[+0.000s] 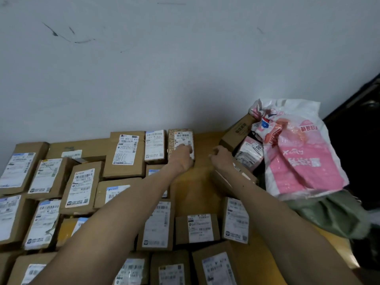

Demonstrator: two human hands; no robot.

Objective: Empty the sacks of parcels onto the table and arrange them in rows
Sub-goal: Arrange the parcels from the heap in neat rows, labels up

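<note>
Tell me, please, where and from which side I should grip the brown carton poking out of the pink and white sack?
Probably its free lower end, pinched across the narrow width, coming from the bare table side. The brown carton lies tilted, its upper end hidden by the pink and white sack, so only that end is clear. The right hand is nearest.

Both bare arms reach forward and away from the body, converging toward the far middle of the view. The left forearm point(123, 206) runs up from the lower left, its wrist straight, and the left grip point(182, 154) lies palm down with knuckles raised and fingers bent downward. The right forearm point(267, 202) runs up from the lower right. The right grip point(221, 156) sits near the left one but apart from it, back of the hand up, with its fingers point(212, 154) loosely curled and pointing left.
</note>
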